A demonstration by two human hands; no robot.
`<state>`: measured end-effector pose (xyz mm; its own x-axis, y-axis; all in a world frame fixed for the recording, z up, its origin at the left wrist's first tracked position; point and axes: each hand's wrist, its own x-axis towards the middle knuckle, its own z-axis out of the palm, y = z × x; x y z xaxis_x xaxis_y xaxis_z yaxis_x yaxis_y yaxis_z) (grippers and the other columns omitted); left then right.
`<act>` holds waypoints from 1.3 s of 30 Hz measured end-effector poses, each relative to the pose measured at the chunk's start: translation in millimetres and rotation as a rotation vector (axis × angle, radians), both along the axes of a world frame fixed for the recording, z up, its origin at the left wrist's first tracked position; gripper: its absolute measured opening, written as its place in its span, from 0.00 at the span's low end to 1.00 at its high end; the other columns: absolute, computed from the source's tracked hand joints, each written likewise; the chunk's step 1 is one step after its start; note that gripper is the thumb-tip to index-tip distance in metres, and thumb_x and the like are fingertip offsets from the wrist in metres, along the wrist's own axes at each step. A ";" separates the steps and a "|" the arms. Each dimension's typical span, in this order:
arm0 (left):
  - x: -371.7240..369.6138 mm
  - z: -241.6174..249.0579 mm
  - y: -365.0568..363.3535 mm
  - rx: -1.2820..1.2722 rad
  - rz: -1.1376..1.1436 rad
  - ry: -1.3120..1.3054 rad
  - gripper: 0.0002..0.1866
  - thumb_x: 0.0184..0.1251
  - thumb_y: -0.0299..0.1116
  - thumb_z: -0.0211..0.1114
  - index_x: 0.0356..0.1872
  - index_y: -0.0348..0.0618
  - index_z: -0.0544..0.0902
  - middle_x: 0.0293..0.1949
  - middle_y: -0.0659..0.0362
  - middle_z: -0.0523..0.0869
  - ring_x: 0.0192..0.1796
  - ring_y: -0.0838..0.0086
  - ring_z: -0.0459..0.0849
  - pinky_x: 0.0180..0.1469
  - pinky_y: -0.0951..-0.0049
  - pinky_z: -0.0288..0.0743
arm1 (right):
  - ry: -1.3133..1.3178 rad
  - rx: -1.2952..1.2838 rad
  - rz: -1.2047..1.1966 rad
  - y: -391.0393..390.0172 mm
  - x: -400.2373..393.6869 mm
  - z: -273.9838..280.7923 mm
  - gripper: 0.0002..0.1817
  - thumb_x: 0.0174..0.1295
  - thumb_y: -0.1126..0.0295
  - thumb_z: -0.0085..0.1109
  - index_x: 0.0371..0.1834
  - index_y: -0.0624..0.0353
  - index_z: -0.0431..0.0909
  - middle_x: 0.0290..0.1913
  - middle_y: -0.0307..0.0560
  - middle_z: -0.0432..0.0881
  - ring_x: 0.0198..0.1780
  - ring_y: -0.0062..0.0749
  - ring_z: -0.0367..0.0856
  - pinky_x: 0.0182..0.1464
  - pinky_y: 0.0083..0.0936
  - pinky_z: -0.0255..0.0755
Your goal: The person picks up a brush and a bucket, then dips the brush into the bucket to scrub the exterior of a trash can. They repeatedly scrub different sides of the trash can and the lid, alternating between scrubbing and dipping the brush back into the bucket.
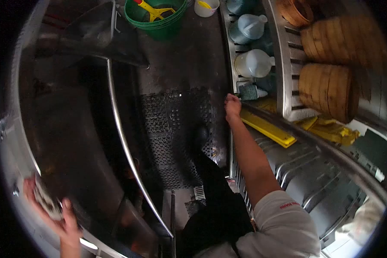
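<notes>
My left hand [66,221] is at the lower left, by the dark metal surface. Its fingers and thumb curl around a crumpled greyish-white cloth [48,202], blurred and partly covered by the hand. On the other side, my right arm reaches forward to the shelf rack. My right hand [232,106] is closed at the rack's edge; whatever lies in its fingers is hidden. Just beyond it is a grey-green item [247,91] with a white tip, whose kind I cannot make out. A long yellow plastic piece [268,127] lies to the right of the hand.
Large plastic jugs [253,63] and stacked bamboo steamers [329,90] fill the racks at right. A green bucket [159,28] with a yellow-and-red tool and a white tub [206,7] stand ahead. A perforated rubber mat [159,129] covers part of the floor. A curved metal rail [120,129] runs left.
</notes>
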<state>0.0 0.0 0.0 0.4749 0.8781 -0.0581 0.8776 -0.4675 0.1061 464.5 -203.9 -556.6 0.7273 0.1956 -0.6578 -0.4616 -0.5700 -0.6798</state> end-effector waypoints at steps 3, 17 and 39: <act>-5.9 -16.1 13.3 0.098 -0.004 0.078 0.45 0.66 0.52 0.60 0.75 0.34 0.53 0.74 0.43 0.56 0.77 0.49 0.52 0.76 0.46 0.44 | -0.175 0.038 -0.210 72.1 43.8 -15.6 0.24 0.67 0.56 0.64 0.59 0.60 0.74 0.54 0.53 0.80 0.51 0.39 0.78 0.50 0.35 0.73; 43.7 0.7 26.9 0.061 -0.156 0.108 0.38 0.64 0.55 0.63 0.62 0.33 0.63 0.55 0.44 0.66 0.57 0.51 0.67 0.59 0.46 0.62 | 0.060 0.088 -0.828 161.3 107.3 66.8 0.52 0.61 0.42 0.65 0.70 0.75 0.51 0.69 0.61 0.67 0.64 0.53 0.73 0.64 0.45 0.71; 49.1 -19.8 68.8 0.037 -0.109 0.122 0.37 0.78 0.52 0.46 0.73 0.28 0.56 0.67 0.35 0.67 0.65 0.47 0.70 0.64 0.46 0.66 | 0.354 0.240 0.129 416.9 108.7 -21.2 0.22 0.67 0.53 0.60 0.56 0.55 0.74 0.48 0.49 0.82 0.41 0.35 0.82 0.34 0.31 0.75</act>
